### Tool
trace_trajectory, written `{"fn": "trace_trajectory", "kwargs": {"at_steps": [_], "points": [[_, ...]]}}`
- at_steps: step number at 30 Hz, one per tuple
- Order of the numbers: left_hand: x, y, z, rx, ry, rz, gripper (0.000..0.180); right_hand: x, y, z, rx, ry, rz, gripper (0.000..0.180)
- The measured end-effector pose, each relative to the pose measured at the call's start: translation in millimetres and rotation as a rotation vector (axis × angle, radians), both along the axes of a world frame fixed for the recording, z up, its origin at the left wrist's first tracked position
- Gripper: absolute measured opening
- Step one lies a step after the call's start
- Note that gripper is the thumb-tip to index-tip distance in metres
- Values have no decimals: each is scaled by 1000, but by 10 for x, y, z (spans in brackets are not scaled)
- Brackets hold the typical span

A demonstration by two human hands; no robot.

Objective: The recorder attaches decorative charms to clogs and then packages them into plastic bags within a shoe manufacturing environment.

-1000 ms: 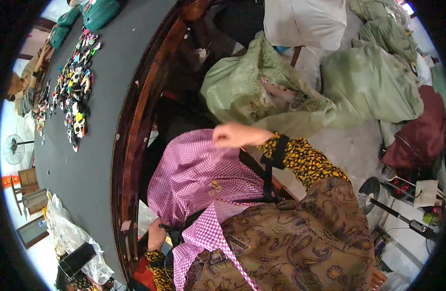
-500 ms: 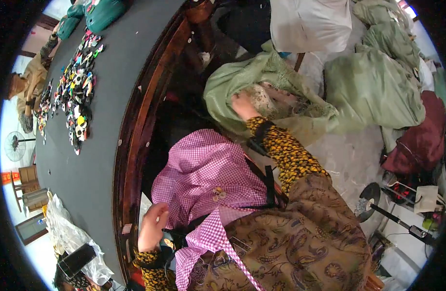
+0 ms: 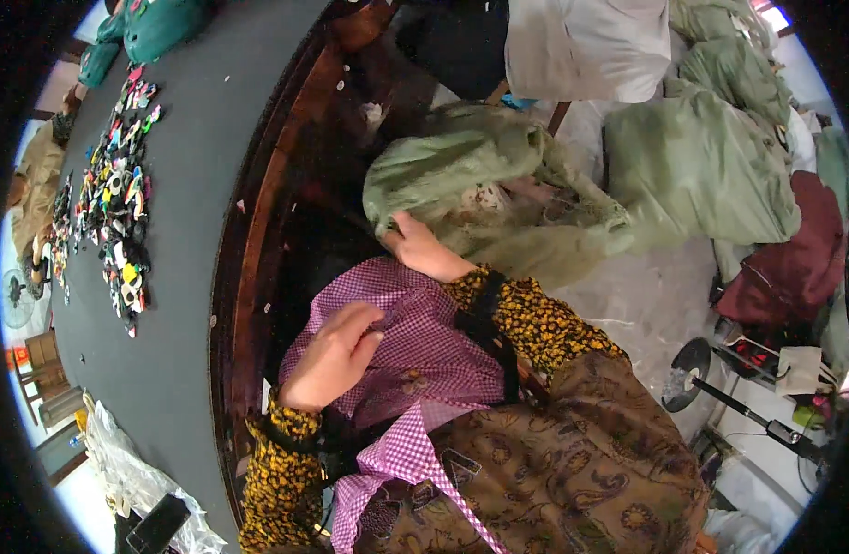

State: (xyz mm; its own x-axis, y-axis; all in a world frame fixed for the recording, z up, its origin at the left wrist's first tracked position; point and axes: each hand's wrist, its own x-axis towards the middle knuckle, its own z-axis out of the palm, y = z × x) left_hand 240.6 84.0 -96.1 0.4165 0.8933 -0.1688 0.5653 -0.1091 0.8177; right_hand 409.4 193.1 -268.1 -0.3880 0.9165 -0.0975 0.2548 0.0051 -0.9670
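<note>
A pale green woven sack [image 3: 443, 157] lies slumped beside the table, its mouth spread wide. A whitish bundle [image 3: 485, 198] shows in the opening; its kind is hard to make out. My right hand [image 3: 417, 247] grips the near left edge of the sack, fingers closed on the cloth. Over my lap, my left hand [image 3: 330, 358] is raised with nothing in it, its fingers extended and slightly bent, the thumb apart. Beneath it is a purple-and-white checked apron [image 3: 388, 305].
The dark grey table [image 3: 189, 277], edged in brown wood, carries a pile of small colourful pieces [image 3: 120, 198] and a teal bag [image 3: 161, 28]. More green sacks [image 3: 692, 166], a maroon sack [image 3: 780, 258] and a white sack [image 3: 586, 46] stand right. A round-based stand [image 3: 687, 374] lies near.
My right hand has come out of the sack's mouth to its near left edge, and the rim has folded over. My left hand has risen and moved right, over the apron.
</note>
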Motion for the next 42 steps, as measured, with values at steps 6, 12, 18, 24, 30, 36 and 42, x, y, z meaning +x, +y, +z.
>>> {"fn": "trace_trajectory", "kwargs": {"at_steps": [6, 12, 18, 24, 30, 36, 42], "points": [[255, 345, -335, 205, 32, 13, 32, -270, 209, -49, 11, 76, 118, 30], [176, 602, -892, 191, 81, 189, 29, -28, -27, -79, 378, -72, 357, 21], [192, 646, -1223, 95, 314, 95, 37, 673, -127, 241, 604, -418, 67, 27], [342, 663, -1274, -6, 432, 40, 41, 1671, -333, -381, 58, -1075, 111, 26], [384, 628, -1330, -16, 501, 9, 42, 2157, -1496, -1267, -247, -667, 753, 31], [293, 525, -1416, 42, 474, 18, 40, 1731, -904, -839, -308, -830, 568, 26], [321, 584, -1449, 116, 262, 96, 37, 2047, -211, -1519, -283, -627, -329, 29]]}}
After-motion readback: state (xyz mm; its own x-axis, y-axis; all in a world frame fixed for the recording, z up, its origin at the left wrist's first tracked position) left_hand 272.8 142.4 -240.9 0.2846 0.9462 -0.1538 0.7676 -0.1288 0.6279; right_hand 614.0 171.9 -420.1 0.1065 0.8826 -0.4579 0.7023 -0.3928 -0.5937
